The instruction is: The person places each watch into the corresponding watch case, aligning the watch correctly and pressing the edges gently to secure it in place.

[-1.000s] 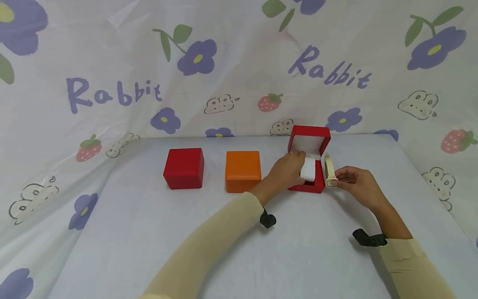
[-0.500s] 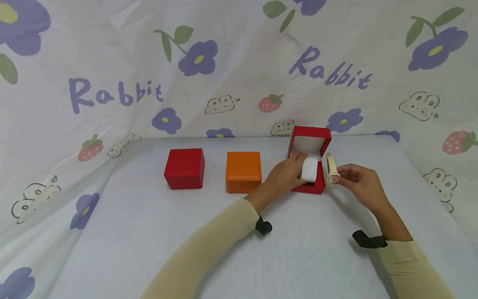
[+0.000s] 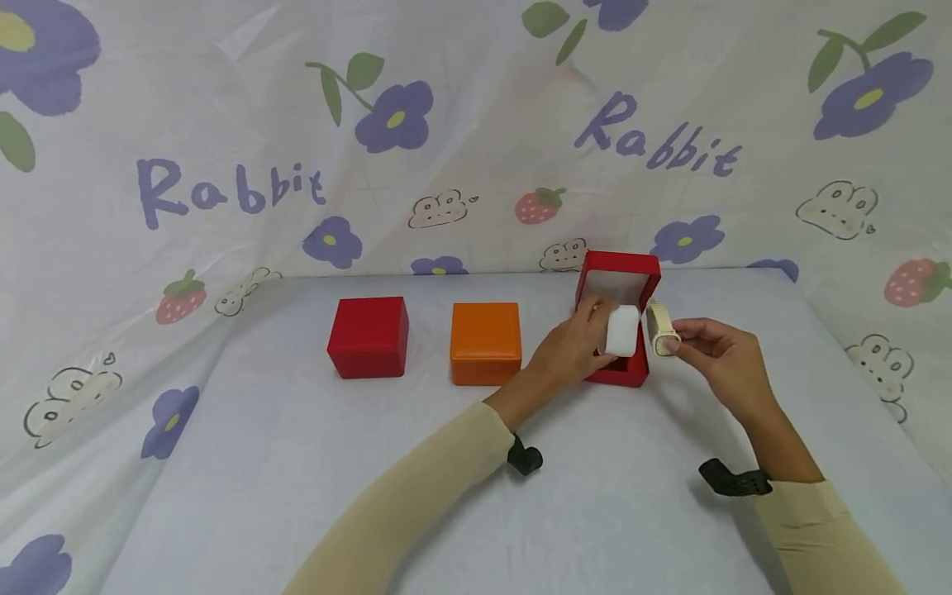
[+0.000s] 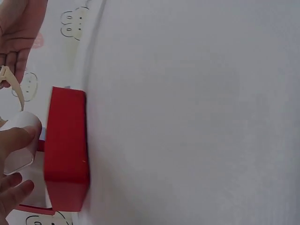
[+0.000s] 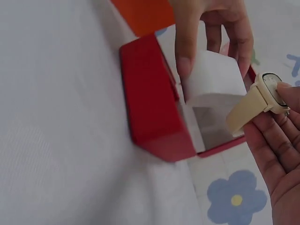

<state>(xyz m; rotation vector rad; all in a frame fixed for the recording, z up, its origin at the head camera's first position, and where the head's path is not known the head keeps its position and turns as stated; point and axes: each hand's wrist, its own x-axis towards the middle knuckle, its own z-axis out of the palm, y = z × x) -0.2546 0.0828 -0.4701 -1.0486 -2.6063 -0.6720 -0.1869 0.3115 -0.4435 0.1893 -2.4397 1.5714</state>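
Note:
In the head view an open red watch box (image 3: 619,378) stands at the right, its lid raised at the back. My left hand (image 3: 565,351) pinches a white watch cushion (image 3: 623,330) between thumb and fingers, just above the box. Beside it my right hand (image 3: 725,362) holds a cream wristwatch (image 3: 661,330) by its case, the strap pointing away. The right wrist view shows the watch (image 5: 253,105) with the thumb on its dial and a strap end close to the cushion (image 5: 215,77). Whether strap and cushion touch, I cannot tell.
Left of the open box sit a closed orange box (image 3: 486,343) and a closed red box (image 3: 368,337), in a row on the white-covered table (image 3: 580,521). Behind them hangs a printed curtain (image 3: 476,124) that meets the table's back edge.
The left hand has raised the white cushion a little out of the box and shifted it right. The right hand has lifted the watch slightly, its case turning to face up more.

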